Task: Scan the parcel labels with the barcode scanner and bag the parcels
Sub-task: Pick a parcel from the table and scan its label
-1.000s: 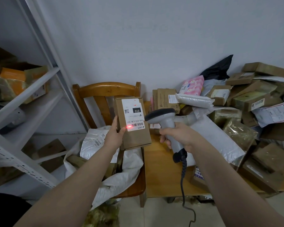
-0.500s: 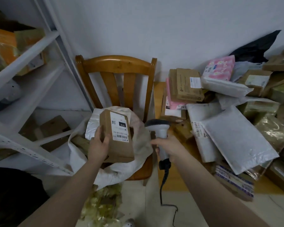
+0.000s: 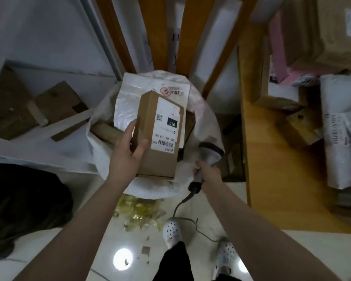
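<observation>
Brown cardboard parcel (image 3: 150,165) is held in the left hand (image 3: 128,151), directly over the open mouth of the white sack (image 3: 101,126). The thumb is laid on the labelled top face and the fingers are set along the left side, toward the box's near end. Label (image 3: 166,126) is turned upward, its barcode at the near end. The parcel's long axis is seen running away from the person, toward the chair (image 3: 193,47) back.

Right hand (image 3: 206,172) is closed round the handle of the barcode scanner (image 3: 211,153), just beside the sack's right rim. No beam is seen on the label. Cable (image 3: 182,201) is trailed down to the floor (image 3: 89,240).

Judged: bagging step. The sack lies straight below the parcel, so lowering and release by the left hand alone is called for. Room inside is limited: a white mailer (image 3: 130,102) is lodged at the far side and a brown packet (image 3: 104,131) at the left. The near right part is hidden by the box. The scanner head could be clipped at the right rim. Bench (image 3: 272,159) is noted to the right, apart from the sack.
</observation>
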